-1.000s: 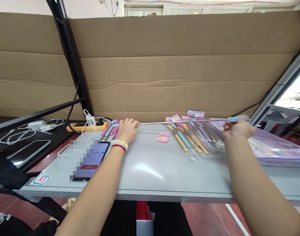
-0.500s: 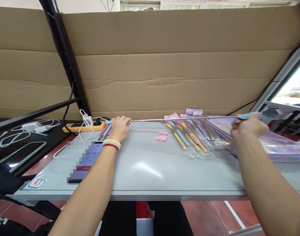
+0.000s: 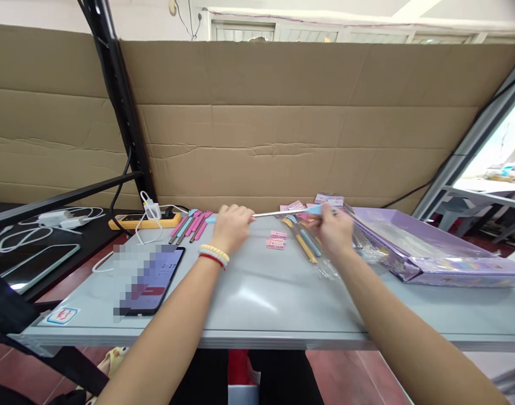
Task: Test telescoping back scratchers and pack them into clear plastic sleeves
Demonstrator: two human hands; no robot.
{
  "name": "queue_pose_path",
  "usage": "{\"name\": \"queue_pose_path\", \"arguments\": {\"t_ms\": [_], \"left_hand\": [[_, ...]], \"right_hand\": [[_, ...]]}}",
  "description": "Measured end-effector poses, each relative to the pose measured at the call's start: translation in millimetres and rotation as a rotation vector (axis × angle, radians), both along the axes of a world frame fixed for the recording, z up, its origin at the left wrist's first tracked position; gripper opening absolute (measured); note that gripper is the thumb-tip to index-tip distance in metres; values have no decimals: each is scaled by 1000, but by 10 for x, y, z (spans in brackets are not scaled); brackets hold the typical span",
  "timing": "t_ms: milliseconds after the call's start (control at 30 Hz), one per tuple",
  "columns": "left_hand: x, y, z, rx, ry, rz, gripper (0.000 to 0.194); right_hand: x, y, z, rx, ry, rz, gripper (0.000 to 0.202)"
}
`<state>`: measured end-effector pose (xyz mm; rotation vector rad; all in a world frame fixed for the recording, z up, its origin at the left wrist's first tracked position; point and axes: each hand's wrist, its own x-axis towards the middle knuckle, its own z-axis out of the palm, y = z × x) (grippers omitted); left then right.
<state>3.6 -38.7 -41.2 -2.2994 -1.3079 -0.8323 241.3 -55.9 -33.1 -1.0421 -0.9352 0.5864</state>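
Observation:
Between my hands stretches a telescopic stick [image 3: 266, 214] with a thin silver rod and light blue ends. My left hand [image 3: 233, 226] is closed around its left part, with a blue end poking out beyond the fist. My right hand [image 3: 335, 228] grips the blue part at the other end. Under and beside the right hand lie several similar sticks [image 3: 301, 241] in yellow and blue, some in clear wrappers. Left of my left hand, pink and blue sticks [image 3: 193, 225] lie in a group. Small pink cards [image 3: 276, 243] rest between my arms.
A phone [image 3: 162, 281] showing a timer lies at left, near a yellow power strip [image 3: 128, 222] with a white charger [image 3: 152, 209]. An open purple box [image 3: 464, 273] stands at right. Cardboard [image 3: 282, 129] walls off the table's back.
My right hand has come left toward my left hand, and the stick's rod is much shorter. My left hand has shifted slightly right. The camera view has tilted up a little.

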Motion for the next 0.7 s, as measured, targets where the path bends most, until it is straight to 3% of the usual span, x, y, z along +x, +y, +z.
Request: {"name": "queue_pose_path", "arguments": {"t_ms": [100,200,300,433,567,633,700], "left_hand": [[-338,163,-25,61,-182,179,21],[-572,254,-98,84,-317,330,21],[-641,286,-145,84,-358,372,23],[-708,300,-128,7,-384,396,25],[-877,275,-22,-120,-333,394,24],[-811,231,50,-98,-305,385,23],[-552,156,110,-126,-208,263,21]], "right_hand": [[628,98,286,-32,202,-339,23],[1145,105,436,-100,301,-598,21],[1360,103,406,-142,333,-659,24],[1281,171,286,-138,360,-618,24],[1129,259,279,-82,423,-642,24],[966,277,306,-53,452,-569,24],[658,262,301,-54,414,-436,25]]}}
